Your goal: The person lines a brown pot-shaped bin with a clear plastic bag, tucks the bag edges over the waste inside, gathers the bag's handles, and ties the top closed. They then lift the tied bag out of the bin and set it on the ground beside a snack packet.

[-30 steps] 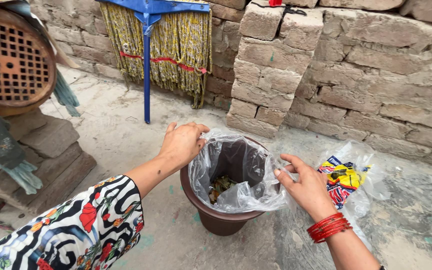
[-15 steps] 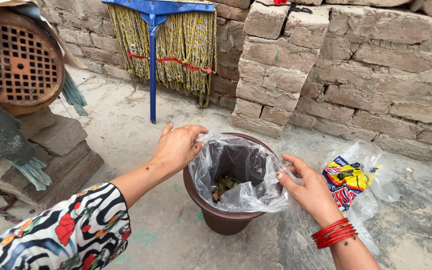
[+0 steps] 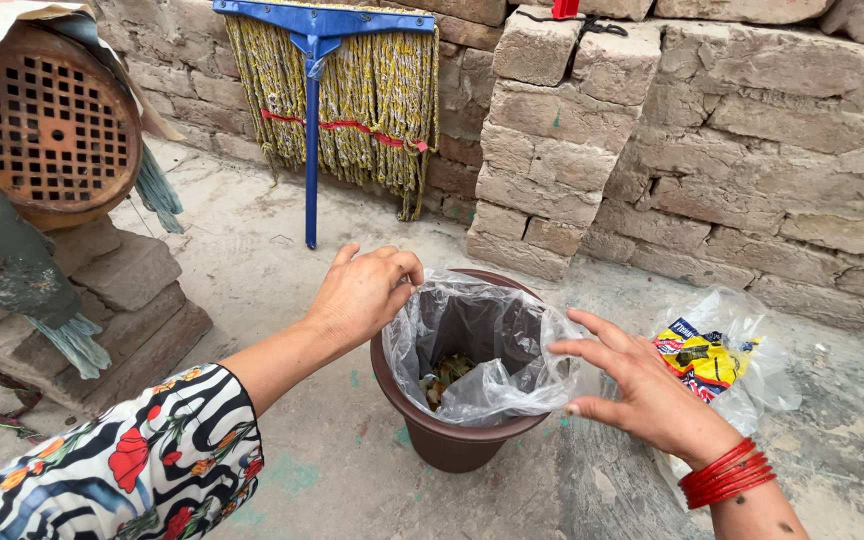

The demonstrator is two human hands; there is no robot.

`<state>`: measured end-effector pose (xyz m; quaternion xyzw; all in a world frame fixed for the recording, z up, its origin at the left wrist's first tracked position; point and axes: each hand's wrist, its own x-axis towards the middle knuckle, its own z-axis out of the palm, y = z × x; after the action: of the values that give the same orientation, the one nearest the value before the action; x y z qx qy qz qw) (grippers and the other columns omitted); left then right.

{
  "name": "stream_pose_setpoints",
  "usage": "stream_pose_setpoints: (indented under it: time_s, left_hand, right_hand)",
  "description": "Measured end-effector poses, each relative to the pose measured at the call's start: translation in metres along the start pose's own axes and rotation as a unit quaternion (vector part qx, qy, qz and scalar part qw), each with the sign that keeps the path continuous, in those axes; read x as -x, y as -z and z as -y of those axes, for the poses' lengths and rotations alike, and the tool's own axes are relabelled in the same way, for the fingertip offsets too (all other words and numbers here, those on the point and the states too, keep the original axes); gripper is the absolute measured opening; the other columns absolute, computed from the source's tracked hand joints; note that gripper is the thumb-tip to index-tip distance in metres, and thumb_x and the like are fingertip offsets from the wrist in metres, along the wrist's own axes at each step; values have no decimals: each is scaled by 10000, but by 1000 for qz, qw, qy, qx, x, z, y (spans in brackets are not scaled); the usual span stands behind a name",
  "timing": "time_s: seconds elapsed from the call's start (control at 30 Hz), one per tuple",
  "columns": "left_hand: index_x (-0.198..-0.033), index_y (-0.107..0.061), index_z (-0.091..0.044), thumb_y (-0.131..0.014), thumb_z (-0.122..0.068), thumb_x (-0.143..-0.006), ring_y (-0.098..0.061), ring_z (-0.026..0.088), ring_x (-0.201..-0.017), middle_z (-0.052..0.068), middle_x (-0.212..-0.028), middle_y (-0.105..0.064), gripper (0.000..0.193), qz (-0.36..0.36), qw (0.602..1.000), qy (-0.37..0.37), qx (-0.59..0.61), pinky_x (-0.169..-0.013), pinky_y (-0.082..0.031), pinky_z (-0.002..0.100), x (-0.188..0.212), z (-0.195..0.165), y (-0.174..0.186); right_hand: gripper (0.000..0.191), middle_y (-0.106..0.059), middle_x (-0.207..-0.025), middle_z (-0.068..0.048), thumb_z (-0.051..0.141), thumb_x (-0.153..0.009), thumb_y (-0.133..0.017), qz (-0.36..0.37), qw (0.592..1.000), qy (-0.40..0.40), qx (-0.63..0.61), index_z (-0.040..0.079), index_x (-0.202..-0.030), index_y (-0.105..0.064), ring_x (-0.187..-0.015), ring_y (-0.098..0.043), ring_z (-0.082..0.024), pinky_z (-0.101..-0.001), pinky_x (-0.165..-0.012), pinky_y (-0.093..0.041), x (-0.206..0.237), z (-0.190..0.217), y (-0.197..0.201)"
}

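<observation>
Head view, left hand [image 3: 364, 292] pinching clear bin liner [image 3: 492, 345] at rim, right hand [image 3: 642, 385] open, fingers spread beside it

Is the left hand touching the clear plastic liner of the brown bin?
Touching. The head view shows the left hand with fingers curled over the clear plastic liner at the rim of the brown bin, pinching its edge.

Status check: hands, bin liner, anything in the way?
Left hand pinching clear liner at brown bin rim. Right hand open beside it. Clear bag lies right.
</observation>
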<state>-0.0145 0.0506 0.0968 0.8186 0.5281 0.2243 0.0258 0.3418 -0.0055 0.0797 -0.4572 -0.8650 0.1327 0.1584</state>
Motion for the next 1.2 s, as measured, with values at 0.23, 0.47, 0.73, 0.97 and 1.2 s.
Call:
stream_pose_setpoints:
  time_s: [0.23,0.47,0.73,0.97,1.2]
  left_hand:
    - [-1079,-755,-223,-584,-155,-924,-668,233,-1021,27,-1022,-669,240,24,996,-46,-66,-1166,-274,568,-1,4,-1]
    - [-1203,-721,-184,-586,-16,-789,-639,224,-1098,44,-1073,-642,467,19,979,-123,-161,-1163,-255,584,0,7,-1]
    - [-1127,-716,-166,-582,-86,-878,-648,217,-1047,37,-961,-598,294,10,942,-206,-264,-1198,-280,541,3,3,5]
    - [-1165,-699,-195,-579,-137,-899,-616,234,-1085,56,-1170,-585,297,-11,927,-271,-260,-1136,-348,501,5,4,7]
    - [-1297,-656,-236,-581,-181,-896,-503,271,-1262,70,-1586,-347,411,10,904,-303,-301,-1044,-412,485,5,8,-4]
  right_hand:
    - [664,-326,-1648,34,356,-756,-832,46,995,-68,54,351,-1379,-604,-1474,-356,-254,-463,-1184,-269,-1,-1,-2]
    - [796,-265,-1681,-19,291,-725,-846,49,996,-40,61,316,-1456,-532,-1487,-285,-296,-506,-1161,-204,-1,-1,-10]
    - [359,-550,-1456,19,242,-823,-734,-58,993,-33,98,272,-1181,-721,-1277,-562,-252,-477,-1074,-383,-1,-13,-14]
    - [222,-677,-1301,2,194,-856,-685,-99,992,-21,72,180,-1077,-706,-1100,-660,-273,-416,-936,-496,-1,-18,-19]
    - [247,-727,-1101,-43,251,-868,-698,-116,991,-50,38,138,-1087,-691,-1042,-688,-293,-405,-889,-529,-1,-10,-17]
